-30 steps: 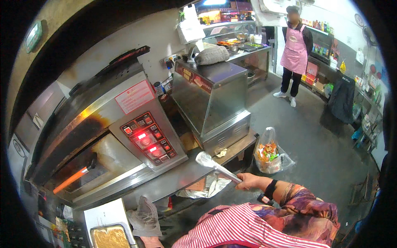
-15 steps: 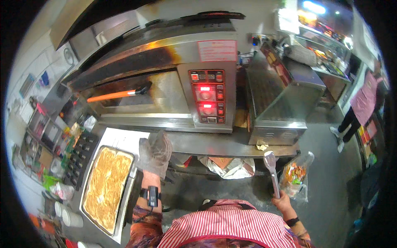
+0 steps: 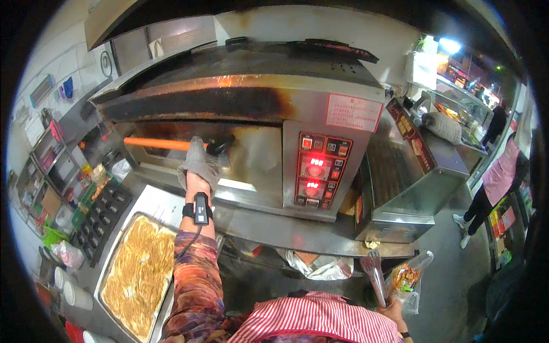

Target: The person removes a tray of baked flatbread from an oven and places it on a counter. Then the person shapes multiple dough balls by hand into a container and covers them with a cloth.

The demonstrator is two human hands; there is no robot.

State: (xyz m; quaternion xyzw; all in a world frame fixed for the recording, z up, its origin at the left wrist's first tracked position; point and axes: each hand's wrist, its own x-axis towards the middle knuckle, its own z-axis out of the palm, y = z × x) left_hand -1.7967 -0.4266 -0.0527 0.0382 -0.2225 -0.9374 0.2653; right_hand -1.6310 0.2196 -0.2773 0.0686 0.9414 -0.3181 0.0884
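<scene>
Covering the right-hand end of a long orange bar handle (image 3: 157, 144) is a thick grey cloth mitt (image 3: 200, 166), worn by the left hand (image 3: 197, 182) of the person at work. The handle runs across the front of a wide stainless-steel oven (image 3: 343, 86) with brown scorch marks, and its black end piece (image 3: 220, 147) pokes out just right of the mitt. From where I stand the cloth hides the fingers, so I cannot tell whether they are curled round the bar or only resting against it. A small black device (image 3: 200, 208) is strapped to that wrist. Low and well apart on the other side, the right hand (image 3: 393, 314) is wrapped about the lower end of long silver metal tongs (image 3: 374, 277), their heads pointing upward.

Right of the oven door, a dark control panel (image 3: 317, 150) glows with red digits, a red-bordered notice (image 3: 354, 111) above it. The oven stands on a long grey metal table (image 3: 257, 226). Nearer the person's left lies a shallow rectangular tray (image 3: 116, 251) filled with a brown-and-cream slab (image 3: 137, 274), with a black rack of small moulds (image 3: 103, 223) beyond it. A slant-fronted glass and steel cabinet (image 3: 400, 177) stands to the oven's right, and farther off, near the doorway, is someone in a pink apron (image 3: 500, 174).
</scene>
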